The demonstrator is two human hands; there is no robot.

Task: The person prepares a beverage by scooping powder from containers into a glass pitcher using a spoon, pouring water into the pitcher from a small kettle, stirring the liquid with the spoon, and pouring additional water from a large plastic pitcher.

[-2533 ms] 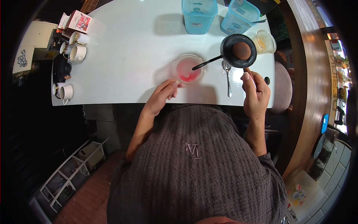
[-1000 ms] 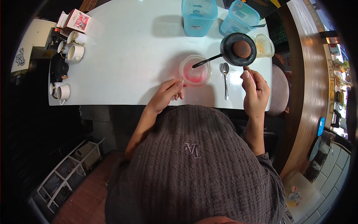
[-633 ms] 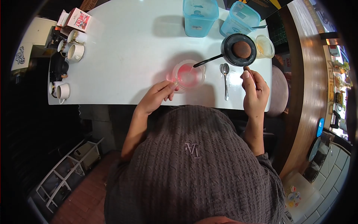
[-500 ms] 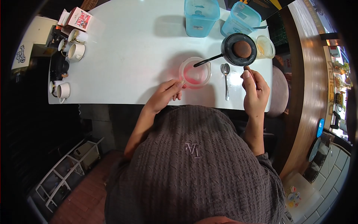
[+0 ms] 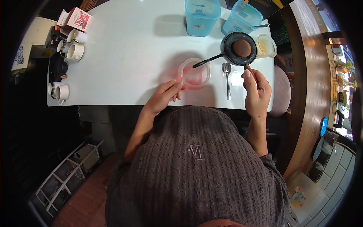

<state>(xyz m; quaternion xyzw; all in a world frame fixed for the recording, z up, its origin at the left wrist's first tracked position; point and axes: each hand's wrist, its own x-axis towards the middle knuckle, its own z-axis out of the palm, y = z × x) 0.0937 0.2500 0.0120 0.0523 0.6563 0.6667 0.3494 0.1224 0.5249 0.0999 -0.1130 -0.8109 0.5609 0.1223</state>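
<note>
Pinched at its near left edge by my left hand (image 5: 164,94) is a clear round cup (image 5: 204,75) with pink-red liquid in it. My right hand (image 5: 258,90) is closed round the handle of a black kettle (image 5: 228,47) with a brown knob on its lid. The kettle's thin black spout points left, and its tip is over the cup. Between the cup and my right hand, a metal spoon (image 5: 228,85) lies on the white table (image 5: 124,56).
Two blue plastic containers (image 5: 202,22) (image 5: 242,17) stand at the far edge. A clear tub (image 5: 267,46) is behind the kettle. Several white cups (image 5: 75,52) and a red-and-white box (image 5: 78,19) line the left side. A stool (image 5: 281,92) is at the right.
My left hand has shifted the cup back and forth under the spout, most recently slightly to the left. The liquid in the cup looks paler than before. The kettle stays nearly in place.
</note>
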